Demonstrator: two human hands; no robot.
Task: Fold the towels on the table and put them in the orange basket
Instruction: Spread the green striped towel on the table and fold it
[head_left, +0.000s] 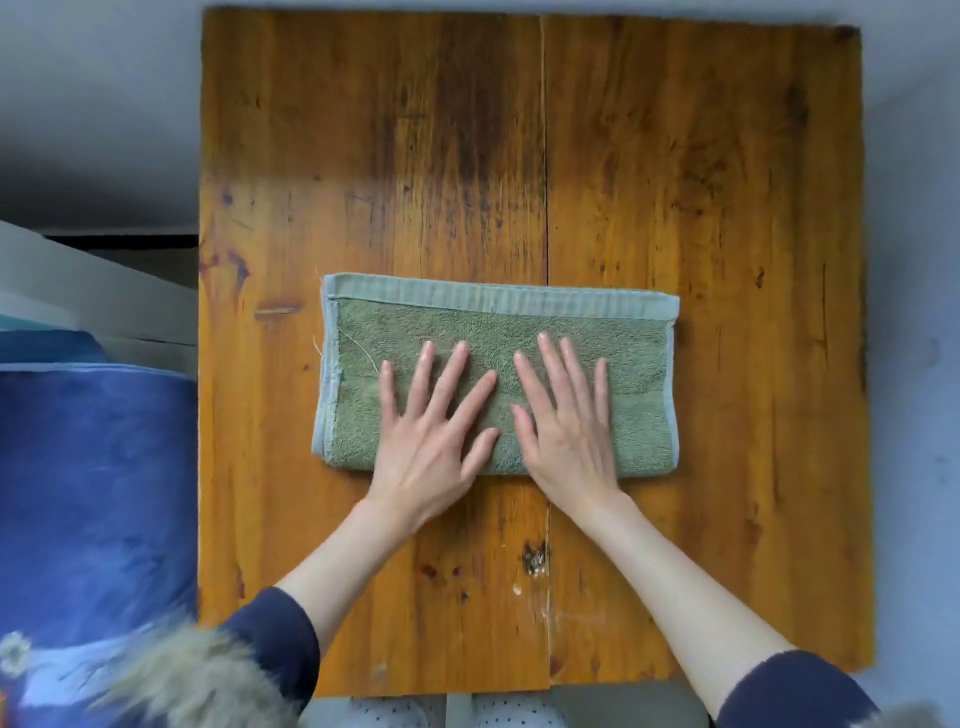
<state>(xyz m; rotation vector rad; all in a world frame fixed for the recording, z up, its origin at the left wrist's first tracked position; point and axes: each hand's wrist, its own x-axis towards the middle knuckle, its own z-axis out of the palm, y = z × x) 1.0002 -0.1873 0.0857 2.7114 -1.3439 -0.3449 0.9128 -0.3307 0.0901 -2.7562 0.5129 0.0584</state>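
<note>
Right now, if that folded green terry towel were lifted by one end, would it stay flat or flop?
Probably flop: the folded green terry towel is soft looped cloth, lying limp in layers under the flat left hand and right hand. It looks light. On the worn wooden table it would likely slide when pushed, though the layers might shift.

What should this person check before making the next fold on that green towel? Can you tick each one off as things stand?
1. Green towel lies flat on the wooden table: ok.
2. Left hand and right hand rest flat on it: ok.
3. Towel edges lined up: ok on the far hem; the near-left corner looks slightly off.
4. Room on the table for another fold: ok.
5. Orange basket within reach: cannot tell, none is in view.
</note>
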